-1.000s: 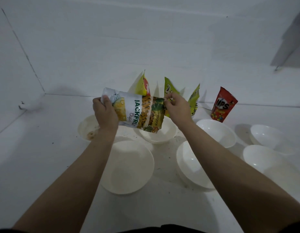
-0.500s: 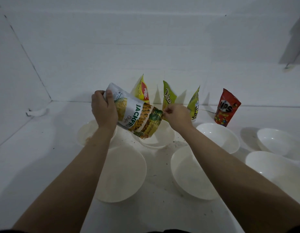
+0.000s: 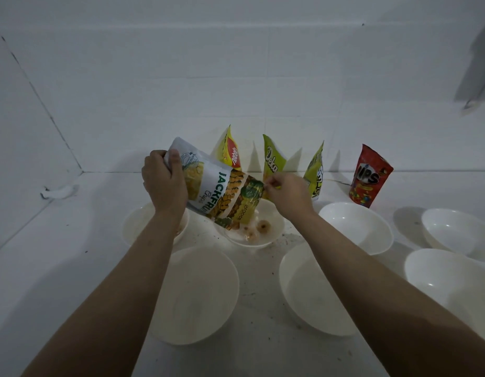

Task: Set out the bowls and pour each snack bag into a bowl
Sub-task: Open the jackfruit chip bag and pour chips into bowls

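My left hand (image 3: 165,183) grips the bottom end of a white jackfruit chips bag (image 3: 219,191), tilted mouth-down to the right. My right hand (image 3: 287,190) pinches the bag's open top corner. Under the mouth sits a white bowl (image 3: 274,229) with a few pale round chips (image 3: 256,229) in it. Several other white bowls stand around: far left (image 3: 135,224), near left (image 3: 200,295), near middle (image 3: 312,292), middle right (image 3: 358,227).
Against the back wall stand a yellow-red bag (image 3: 230,152), a green Deka bag (image 3: 272,157), another yellow-green bag (image 3: 316,170) and a red bag (image 3: 370,176). More white bowls (image 3: 453,229) sit at the right (image 3: 453,284). Crumbs dot the white counter (image 3: 59,254).
The bag has tipped from lying level to mouth-down, my left hand raising its bottom end. Chips have fallen into the bowl beneath it.
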Action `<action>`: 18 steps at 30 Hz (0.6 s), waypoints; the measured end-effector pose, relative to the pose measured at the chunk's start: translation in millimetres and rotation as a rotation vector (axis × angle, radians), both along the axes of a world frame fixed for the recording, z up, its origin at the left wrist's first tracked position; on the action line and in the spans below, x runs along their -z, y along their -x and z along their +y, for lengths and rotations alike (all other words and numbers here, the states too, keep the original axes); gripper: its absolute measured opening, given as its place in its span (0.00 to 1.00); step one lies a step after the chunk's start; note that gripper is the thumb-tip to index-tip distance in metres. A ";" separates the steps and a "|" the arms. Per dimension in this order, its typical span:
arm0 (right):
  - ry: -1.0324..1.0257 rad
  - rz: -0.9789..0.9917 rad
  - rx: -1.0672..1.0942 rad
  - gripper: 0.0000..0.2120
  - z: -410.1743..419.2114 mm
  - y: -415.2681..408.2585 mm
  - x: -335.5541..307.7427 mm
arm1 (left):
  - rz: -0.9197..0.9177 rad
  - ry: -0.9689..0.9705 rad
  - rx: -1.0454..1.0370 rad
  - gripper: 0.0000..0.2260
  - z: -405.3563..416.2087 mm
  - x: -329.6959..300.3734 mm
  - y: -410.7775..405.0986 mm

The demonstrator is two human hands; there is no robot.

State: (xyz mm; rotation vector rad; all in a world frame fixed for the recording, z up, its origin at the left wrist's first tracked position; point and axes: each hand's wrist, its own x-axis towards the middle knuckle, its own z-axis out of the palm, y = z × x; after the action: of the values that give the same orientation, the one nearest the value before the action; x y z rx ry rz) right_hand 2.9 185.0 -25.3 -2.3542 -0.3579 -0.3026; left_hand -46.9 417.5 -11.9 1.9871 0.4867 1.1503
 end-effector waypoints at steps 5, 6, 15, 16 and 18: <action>-0.041 -0.018 0.017 0.06 2.3 0.3 2.9 | -0.003 0.005 0.015 0.18 2.4 -0.3 -0.3; -0.044 -0.024 0.017 0.06 3.5 0.2 2.4 | -0.007 0.008 0.015 0.19 3.4 0.0 0.0; -0.162 -0.107 0.034 0.06 10.3 5.0 -1.2 | -0.057 0.016 0.009 0.21 9.7 -4.2 1.4; -0.161 -0.109 0.032 0.06 10.6 6.1 -2.3 | -0.065 0.007 0.001 0.21 9.3 -5.1 1.7; -0.173 -0.115 0.033 0.06 10.6 6.8 -4.7 | -0.084 0.009 0.007 0.20 8.0 -5.8 2.6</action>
State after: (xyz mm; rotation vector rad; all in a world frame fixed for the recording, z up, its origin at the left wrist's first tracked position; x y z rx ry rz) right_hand -4.0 195.6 -20.6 -2.1799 -0.3338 -0.4673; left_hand -49.5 425.5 -6.1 1.9229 0.4407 1.2198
